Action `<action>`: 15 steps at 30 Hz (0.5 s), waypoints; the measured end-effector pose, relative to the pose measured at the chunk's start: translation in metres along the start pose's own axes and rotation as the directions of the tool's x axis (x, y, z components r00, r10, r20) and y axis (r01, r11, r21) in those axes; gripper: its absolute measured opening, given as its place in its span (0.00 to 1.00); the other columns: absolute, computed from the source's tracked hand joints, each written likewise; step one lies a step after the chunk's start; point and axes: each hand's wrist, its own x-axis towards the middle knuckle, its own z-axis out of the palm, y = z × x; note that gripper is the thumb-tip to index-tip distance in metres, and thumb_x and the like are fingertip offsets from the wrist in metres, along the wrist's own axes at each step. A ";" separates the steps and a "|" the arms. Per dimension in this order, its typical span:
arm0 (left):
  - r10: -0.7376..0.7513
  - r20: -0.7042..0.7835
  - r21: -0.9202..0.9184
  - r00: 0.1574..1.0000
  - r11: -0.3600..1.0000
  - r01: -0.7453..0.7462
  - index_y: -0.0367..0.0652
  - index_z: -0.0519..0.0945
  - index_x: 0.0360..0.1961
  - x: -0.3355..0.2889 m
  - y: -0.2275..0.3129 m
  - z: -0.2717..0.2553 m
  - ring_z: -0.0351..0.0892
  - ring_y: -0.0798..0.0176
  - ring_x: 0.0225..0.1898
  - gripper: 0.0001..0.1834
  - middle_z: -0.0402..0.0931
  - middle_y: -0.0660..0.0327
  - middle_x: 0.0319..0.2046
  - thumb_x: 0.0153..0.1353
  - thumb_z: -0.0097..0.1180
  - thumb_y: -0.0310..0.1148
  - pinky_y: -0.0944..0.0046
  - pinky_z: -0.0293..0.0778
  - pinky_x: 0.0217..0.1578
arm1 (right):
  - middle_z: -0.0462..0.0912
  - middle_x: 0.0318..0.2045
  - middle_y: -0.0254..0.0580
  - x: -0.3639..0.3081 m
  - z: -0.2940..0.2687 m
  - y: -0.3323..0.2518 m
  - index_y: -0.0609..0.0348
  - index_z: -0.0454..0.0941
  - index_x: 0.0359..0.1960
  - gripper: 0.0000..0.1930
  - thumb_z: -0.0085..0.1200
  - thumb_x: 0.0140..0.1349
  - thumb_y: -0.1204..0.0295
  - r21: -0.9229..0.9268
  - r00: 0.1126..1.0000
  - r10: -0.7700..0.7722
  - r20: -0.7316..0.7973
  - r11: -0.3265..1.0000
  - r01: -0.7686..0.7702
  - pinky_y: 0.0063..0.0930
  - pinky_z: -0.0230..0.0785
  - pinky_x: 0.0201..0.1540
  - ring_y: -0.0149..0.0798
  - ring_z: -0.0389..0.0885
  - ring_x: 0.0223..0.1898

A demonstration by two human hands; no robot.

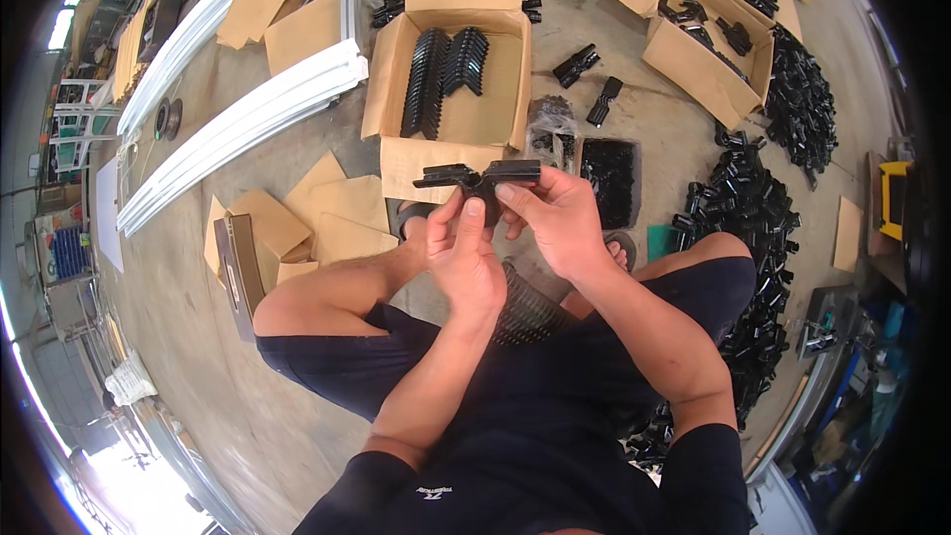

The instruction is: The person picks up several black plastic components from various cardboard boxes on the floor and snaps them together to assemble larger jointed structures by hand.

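Note:
Between my two hands is a black angled bracket (513, 171), a shallow V in shape, raised in front of the open cardboard box. My left hand (468, 256) pinches its left arm near the bend, thumb toward me. The fingers of my right hand (560, 218) grip the right arm, with the thumb just under it. Just beyond my hands, the cardboard box (380, 79) holds two neat rows of nested black brackets (426, 79). What my fingertips press on behind the bracket is hidden.
Two loose black brackets (604, 101) lie right of the box, near a tray (634, 144) of small black pieces. A long heap of black brackets (743, 228) curves along my right side below another open box (693, 89). White rails (248, 129) and cardboard sheets (342, 208) lie left.

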 end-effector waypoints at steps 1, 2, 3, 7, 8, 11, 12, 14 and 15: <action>0.002 -0.005 -0.013 1.000 1.000 -0.003 0.39 0.78 0.50 0.000 -0.002 -0.001 0.81 0.61 0.49 0.12 0.81 0.55 0.48 0.66 0.61 0.23 0.55 0.76 0.54 | 0.83 0.27 0.36 0.000 0.000 -0.002 0.66 0.83 0.41 0.06 0.61 0.64 0.78 -0.018 1.000 0.000 -0.005 1.000 0.000 0.20 0.71 0.23 0.24 0.77 0.24; 0.003 -0.006 -0.014 1.000 1.000 -0.004 0.39 0.78 0.50 0.000 -0.003 -0.001 0.81 0.61 0.49 0.12 0.81 0.55 0.48 0.66 0.61 0.23 0.55 0.76 0.54 | 0.82 0.27 0.36 0.000 -0.001 -0.003 0.66 0.83 0.41 0.06 0.61 0.65 0.78 -0.037 1.000 0.000 -0.010 0.999 0.000 0.20 0.72 0.23 0.25 0.77 0.24; 0.004 -0.006 -0.014 1.000 1.000 -0.004 0.39 0.77 0.50 0.000 -0.004 0.000 0.81 0.61 0.50 0.13 0.81 0.55 0.48 0.66 0.61 0.23 0.56 0.76 0.55 | 0.82 0.27 0.36 0.000 -0.002 -0.003 0.67 0.83 0.41 0.06 0.60 0.65 0.78 -0.070 1.000 0.008 -0.021 0.998 -0.010 0.20 0.73 0.24 0.25 0.77 0.25; 0.000 -0.005 -0.014 1.000 1.000 0.000 0.39 0.77 0.51 -0.001 -0.007 -0.001 0.81 0.61 0.50 0.13 0.81 0.54 0.49 0.66 0.61 0.23 0.55 0.76 0.55 | 0.82 0.27 0.37 -0.001 -0.002 -0.006 0.67 0.83 0.42 0.06 0.60 0.65 0.79 -0.091 0.999 0.013 -0.034 0.996 -0.016 0.21 0.73 0.24 0.25 0.77 0.26; 0.000 -0.007 -0.013 1.000 1.000 0.000 0.39 0.77 0.51 -0.002 -0.007 0.000 0.81 0.61 0.51 0.13 0.81 0.54 0.49 0.66 0.61 0.23 0.55 0.76 0.55 | 0.82 0.27 0.37 -0.001 -0.003 -0.006 0.67 0.83 0.42 0.06 0.60 0.65 0.79 -0.094 0.999 0.020 -0.038 0.995 -0.024 0.21 0.74 0.24 0.25 0.78 0.26; 0.004 -0.011 0.012 1.000 1.000 -0.004 0.39 0.79 0.50 -0.001 -0.007 0.003 0.81 0.62 0.47 0.12 0.82 0.57 0.47 0.66 0.61 0.24 0.58 0.78 0.51 | 0.83 0.28 0.37 -0.001 -0.004 -0.006 0.67 0.83 0.42 0.06 0.60 0.65 0.79 -0.072 0.999 0.019 -0.039 0.997 -0.022 0.21 0.74 0.24 0.26 0.78 0.26; 0.013 -0.006 0.026 1.000 1.000 -0.013 0.40 0.80 0.50 -0.001 -0.007 0.005 0.81 0.63 0.46 0.12 0.81 0.59 0.46 0.66 0.61 0.25 0.59 0.79 0.48 | 0.83 0.28 0.37 -0.002 -0.004 -0.006 0.68 0.83 0.42 0.06 0.60 0.65 0.79 -0.060 0.999 0.015 -0.038 0.998 -0.017 0.21 0.75 0.24 0.26 0.78 0.26; 0.014 -0.008 0.026 1.000 1.000 -0.014 0.40 0.80 0.50 -0.002 -0.007 0.006 0.82 0.64 0.46 0.12 0.82 0.58 0.46 0.66 0.61 0.24 0.60 0.79 0.48 | 0.83 0.28 0.37 -0.003 -0.004 -0.006 0.67 0.83 0.42 0.06 0.59 0.65 0.79 -0.033 0.999 0.010 -0.041 0.999 -0.012 0.21 0.75 0.25 0.26 0.78 0.26; 0.014 -0.008 0.026 1.000 1.000 -0.014 0.39 0.80 0.50 -0.003 -0.007 0.006 0.82 0.64 0.45 0.12 0.82 0.58 0.45 0.66 0.61 0.24 0.61 0.79 0.47 | 0.83 0.28 0.37 -0.003 -0.004 -0.006 0.67 0.83 0.42 0.06 0.59 0.65 0.79 -0.019 0.999 0.008 -0.043 1.000 -0.009 0.21 0.75 0.25 0.27 0.79 0.26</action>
